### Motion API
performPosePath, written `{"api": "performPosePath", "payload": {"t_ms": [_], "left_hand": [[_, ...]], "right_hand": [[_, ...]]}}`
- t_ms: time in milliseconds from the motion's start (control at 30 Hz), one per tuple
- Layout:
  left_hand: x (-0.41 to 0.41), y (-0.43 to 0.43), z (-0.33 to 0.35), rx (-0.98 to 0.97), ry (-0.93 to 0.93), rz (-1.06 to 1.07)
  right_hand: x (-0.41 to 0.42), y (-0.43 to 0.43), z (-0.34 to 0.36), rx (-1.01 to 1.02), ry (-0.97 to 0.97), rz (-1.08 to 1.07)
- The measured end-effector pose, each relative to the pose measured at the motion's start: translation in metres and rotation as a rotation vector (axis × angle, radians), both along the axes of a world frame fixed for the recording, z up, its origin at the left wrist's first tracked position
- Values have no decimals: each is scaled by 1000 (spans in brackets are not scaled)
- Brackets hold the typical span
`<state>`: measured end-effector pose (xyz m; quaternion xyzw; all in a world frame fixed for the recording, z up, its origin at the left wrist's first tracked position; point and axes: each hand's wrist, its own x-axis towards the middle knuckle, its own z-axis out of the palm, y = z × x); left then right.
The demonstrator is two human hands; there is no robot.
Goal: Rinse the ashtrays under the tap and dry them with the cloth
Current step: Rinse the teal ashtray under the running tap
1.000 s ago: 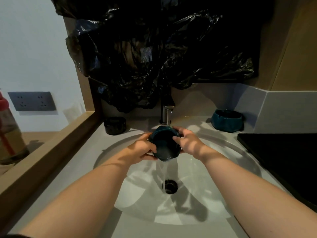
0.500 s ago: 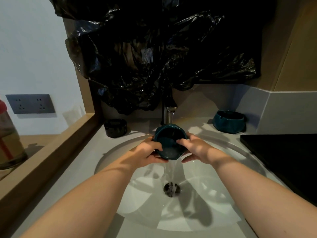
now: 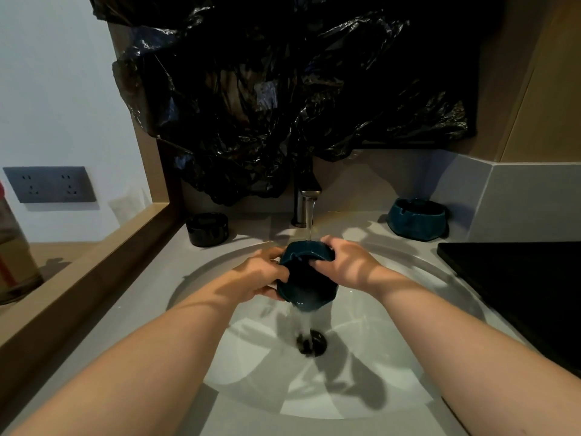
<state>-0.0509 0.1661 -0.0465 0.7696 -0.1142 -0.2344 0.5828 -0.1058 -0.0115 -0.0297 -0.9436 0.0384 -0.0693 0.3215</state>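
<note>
Both hands, left hand (image 3: 256, 276) and right hand (image 3: 345, 265), grip a tilted teal ashtray (image 3: 306, 278) under the running tap (image 3: 305, 204), water spilling into the sink (image 3: 393, 357).

Glossy glazed ashtray (image 3: 306, 278), shiny metal tap (image 3: 303, 206)

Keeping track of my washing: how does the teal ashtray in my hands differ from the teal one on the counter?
The held ashtray is tilted under the running tap, water pouring off it; the counter ashtray sits upright, away from the water. The left hand and right hand grip the held ashtray; nothing touches the counter ashtray. Both are teal with notched rims.
</note>
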Motion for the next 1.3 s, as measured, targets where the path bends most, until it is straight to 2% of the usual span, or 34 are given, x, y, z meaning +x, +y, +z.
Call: {"api": "performPosePath", "payload": {"t_ms": [100,167,267,367,467,600,733,867,1033,1167,1300], "left_hand": [[-1,0,2,-119,96,71],[-2,0,2,-164,130,68],[0,-1,0,-184,183,61],[0,-3,-1,-202,258,15],[-5,-5,0,-162,279,-30],[-7,-3,1,-8,107,-34],[-8,0,-1,143,-70,-109],[-10,-1,0,233,-127,-133],[-4,0,1,149,-102,-42],[-3,-2,1,84,-43,39],[1,-3,-1,-71,47,128]], "right_hand": [[0,-7,-3,307,24,-29],[-2,-14,-5,509,137,-19],[-2,-25,-13,635,249,31],[1,-28,-17,672,239,16],[4,-23,-13,666,120,-24],[6,-14,-4,525,-37,-39],[7,-13,-8,346,3,11],[8,-9,-8,360,17,59],[5,-2,-6,388,-11,60],[6,-5,-6,548,-43,-24],[-1,-20,-8,758,188,13]]}}
